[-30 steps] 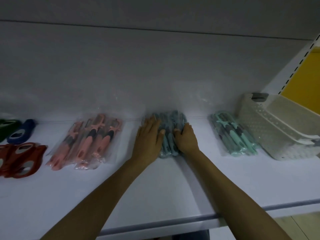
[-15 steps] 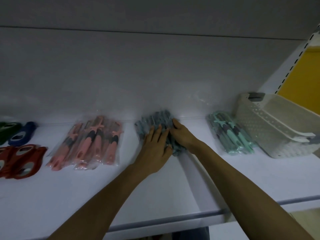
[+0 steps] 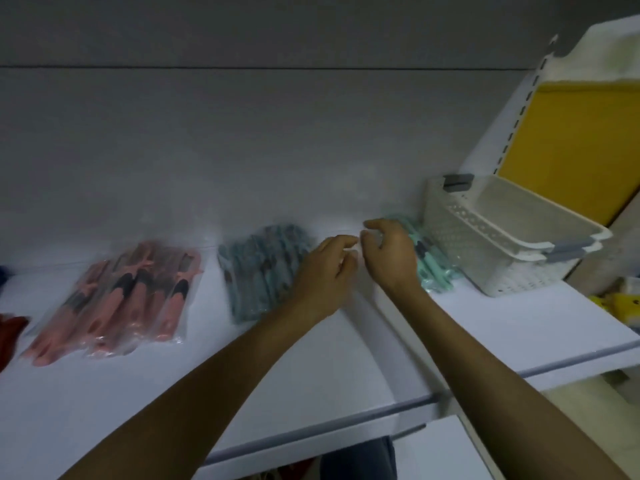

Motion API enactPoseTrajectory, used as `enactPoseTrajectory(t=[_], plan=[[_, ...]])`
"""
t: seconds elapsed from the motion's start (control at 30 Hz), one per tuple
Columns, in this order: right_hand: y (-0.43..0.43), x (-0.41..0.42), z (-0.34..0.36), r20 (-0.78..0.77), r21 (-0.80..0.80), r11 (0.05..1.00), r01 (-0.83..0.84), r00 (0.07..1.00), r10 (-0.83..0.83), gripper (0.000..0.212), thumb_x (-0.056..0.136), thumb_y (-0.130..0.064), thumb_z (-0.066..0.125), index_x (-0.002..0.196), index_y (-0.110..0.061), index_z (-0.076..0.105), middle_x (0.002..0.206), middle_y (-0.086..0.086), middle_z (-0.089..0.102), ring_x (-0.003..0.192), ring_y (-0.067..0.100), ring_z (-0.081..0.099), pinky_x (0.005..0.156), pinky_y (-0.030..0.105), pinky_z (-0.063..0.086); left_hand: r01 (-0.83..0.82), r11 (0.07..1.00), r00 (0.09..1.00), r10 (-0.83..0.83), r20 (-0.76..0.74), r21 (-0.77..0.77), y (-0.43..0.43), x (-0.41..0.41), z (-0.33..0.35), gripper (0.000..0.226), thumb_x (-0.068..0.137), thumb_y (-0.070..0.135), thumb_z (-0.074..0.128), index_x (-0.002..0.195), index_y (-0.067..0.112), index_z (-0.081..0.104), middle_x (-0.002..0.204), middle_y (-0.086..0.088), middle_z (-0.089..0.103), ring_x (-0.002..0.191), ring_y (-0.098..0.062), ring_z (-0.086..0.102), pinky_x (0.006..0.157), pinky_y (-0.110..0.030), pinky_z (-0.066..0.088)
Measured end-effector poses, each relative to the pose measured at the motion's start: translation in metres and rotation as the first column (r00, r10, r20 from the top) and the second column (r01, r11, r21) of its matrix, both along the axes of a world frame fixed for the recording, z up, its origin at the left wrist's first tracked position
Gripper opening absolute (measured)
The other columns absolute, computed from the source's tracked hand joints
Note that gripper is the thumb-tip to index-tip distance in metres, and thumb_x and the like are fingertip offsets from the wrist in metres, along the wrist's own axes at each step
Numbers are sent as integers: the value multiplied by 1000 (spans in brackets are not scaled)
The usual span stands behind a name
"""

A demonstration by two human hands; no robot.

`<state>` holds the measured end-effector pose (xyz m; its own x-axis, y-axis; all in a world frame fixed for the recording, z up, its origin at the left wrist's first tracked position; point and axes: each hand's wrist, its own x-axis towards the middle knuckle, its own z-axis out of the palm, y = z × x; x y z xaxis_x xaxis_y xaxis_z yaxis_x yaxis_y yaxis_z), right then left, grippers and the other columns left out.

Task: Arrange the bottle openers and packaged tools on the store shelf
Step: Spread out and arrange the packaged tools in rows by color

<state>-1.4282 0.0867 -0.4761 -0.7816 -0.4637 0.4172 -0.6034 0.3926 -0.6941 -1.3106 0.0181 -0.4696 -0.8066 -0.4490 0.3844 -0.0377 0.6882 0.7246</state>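
White shelf (image 3: 519, 323), mid-arranging: left hand (image 3: 322, 271) by grey-blue tool pack (image 3: 258, 271), right hand (image 3: 389, 252) by mint tool pack (image 3: 434, 271), both loosely curled, holding nothing; likely next, straightening the mint one.

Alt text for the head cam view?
A person's left hand and right hand, fingers loosely curled and holding nothing, are over a white store shelf between a clear-bagged pack of grey-blue tools and a clear-bagged pack of mint-green tools. A bagged pack of pink tools lies further left; stacked white perforated plastic baskets stand at the right.
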Motion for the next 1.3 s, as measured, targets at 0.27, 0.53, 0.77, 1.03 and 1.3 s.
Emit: enactPoseTrajectory(t=[0.27, 0.53, 0.77, 1.03, 1.3], plan=[[51, -75, -9, 205, 413, 904, 109, 956, -208, 41, 83, -48, 53, 88, -10, 64, 88, 14, 69, 86, 34, 66, 80, 39, 53, -134, 783, 955, -61, 291, 607, 52, -73, -7, 52, 99, 38, 39, 146, 19, 26, 147, -3, 37, 125, -19, 43, 90, -26, 34], [38, -68, -18, 467, 82, 996, -39, 884, -4, 14, 81, -31, 64, 78, -18, 60, 77, 1, 57, 76, 21, 57, 73, 29, 47, -374, 700, 924, 338, 180, 608, 42, -94, -16, 48, 91, 19, 57, 133, 9, 35, 116, -6, 59, 86, -17, 55, 69, -23, 43], [19, -59, -10, 768, -110, 983, -150, 615, 180, 56, 91, -53, 51, 103, -1, 66, 103, 16, 69, 92, 28, 67, 89, 37, 55, -303, 212, 926, 294, 235, 929, 31, -104, -3, 43, 79, 34, 72, 106, 2, 65, 97, -13, 71, 83, -28, 69, 79, -38, 57], [11, -60, -40, 462, -431, 888, -160, 806, 370, 49, 93, -65, 33, 115, -28, 56, 97, -20, 60, 98, 15, 63, 91, 35, 51, 26, 510, 946, 265, -185, 860, 67, -81, 35, 40, 89, 5, 61, 128, 11, 55, 122, -26, 59, 122, -43, 50, 89, -28, 53], [11, -120, -106, 224, -401, 847, -350, 859, 461, 84, 75, -88, 26, 142, -37, 37, 136, -17, 47, 115, -10, 46, 104, 63, 33, 33, 789, 970, 124, -212, 614, 79, -63, 44, 61, 85, -13, 51, 141, -5, 27, 139, -41, 28, 138, -41, 26, 98, 1, 5]])
